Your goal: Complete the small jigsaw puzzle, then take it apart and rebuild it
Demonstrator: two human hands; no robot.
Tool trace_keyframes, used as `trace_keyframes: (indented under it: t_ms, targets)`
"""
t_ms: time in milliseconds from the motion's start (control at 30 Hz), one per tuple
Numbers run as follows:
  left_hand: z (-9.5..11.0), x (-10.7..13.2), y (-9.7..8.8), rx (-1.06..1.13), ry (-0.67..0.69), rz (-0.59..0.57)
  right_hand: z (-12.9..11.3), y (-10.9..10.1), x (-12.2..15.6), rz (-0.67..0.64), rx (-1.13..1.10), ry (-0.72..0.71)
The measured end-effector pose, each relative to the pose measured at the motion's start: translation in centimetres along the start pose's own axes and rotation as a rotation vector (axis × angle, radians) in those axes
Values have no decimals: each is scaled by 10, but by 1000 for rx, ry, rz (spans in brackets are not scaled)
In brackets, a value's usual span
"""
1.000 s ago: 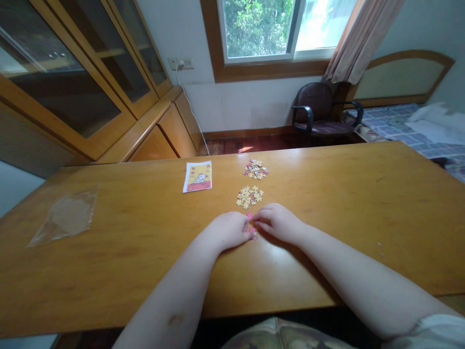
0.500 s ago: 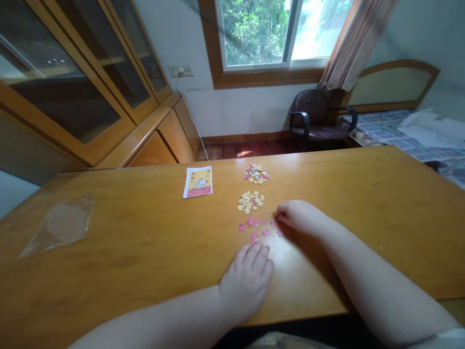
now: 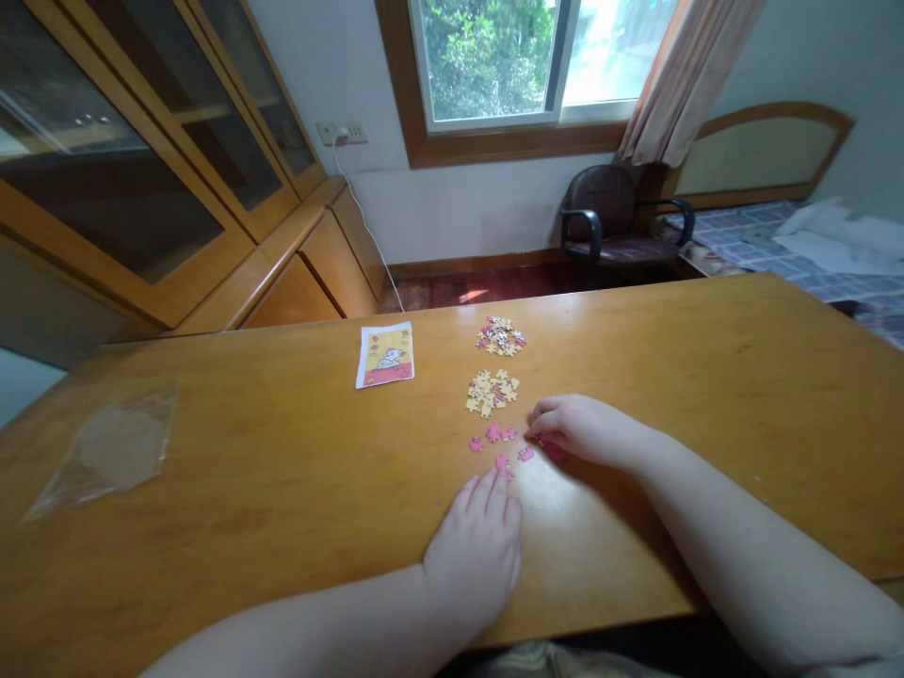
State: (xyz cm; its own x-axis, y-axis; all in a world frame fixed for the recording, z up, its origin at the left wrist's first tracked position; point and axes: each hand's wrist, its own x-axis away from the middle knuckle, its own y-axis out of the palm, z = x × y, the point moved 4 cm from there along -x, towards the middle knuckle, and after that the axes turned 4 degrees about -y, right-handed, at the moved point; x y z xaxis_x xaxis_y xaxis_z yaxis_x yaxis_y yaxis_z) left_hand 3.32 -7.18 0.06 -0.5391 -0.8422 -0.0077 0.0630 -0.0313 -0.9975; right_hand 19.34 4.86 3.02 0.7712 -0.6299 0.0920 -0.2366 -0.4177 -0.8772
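Observation:
My left hand (image 3: 475,546) lies palm down on the table, fingers stretched out. Its fingertips touch a pink puzzle piece (image 3: 502,461) near the front of a loose pink group. To the right, my right hand (image 3: 583,431) has its fingers bent down and close together on a pink puzzle piece (image 3: 541,440), partly hidden beneath them. Between the hands lies another pink piece (image 3: 525,454), and several more pink pieces (image 3: 493,432) are just beyond. Farther back are a pile of yellow pieces (image 3: 492,393) and a mixed pile (image 3: 501,336).
A small picture card (image 3: 385,355) showing a white animal on yellow and pink lies left of the piles. A clear plastic bag (image 3: 117,443) rests on the wooden table (image 3: 282,471) at left. Beyond stand a glass-door cabinet (image 3: 282,217), an armchair (image 3: 605,212) and a bed (image 3: 759,240).
My right hand has shifted slightly left, its fingers now reaching down over a pink piece. My left fingers have straightened and touch the front pink piece. The view has tilted a little.

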Motion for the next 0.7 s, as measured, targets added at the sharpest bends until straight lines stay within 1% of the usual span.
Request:
trace_keyframes:
  t_ms: [133, 267, 333, 400, 533, 700]
  targets:
    - [0, 1, -2, 14, -3, 26, 4, 0, -2, -9, 35, 73]
    - [0, -1, -5, 41, 80, 37, 12, -1, -3, 35, 130, 162]
    - [-1, -3, -5, 48, 96, 29, 16, -2, -3, 50, 180, 194]
    - [-2, -4, -5, 48, 94, 23, 17, -3, -2, 52, 191, 193]
    - [-2, -3, -5, 33, 61, 35, 17, -5, 0, 35, 132, 174]
    - [1, 1, -7, 19, 16, 53, 17, -2, -1, 26, 123, 221]
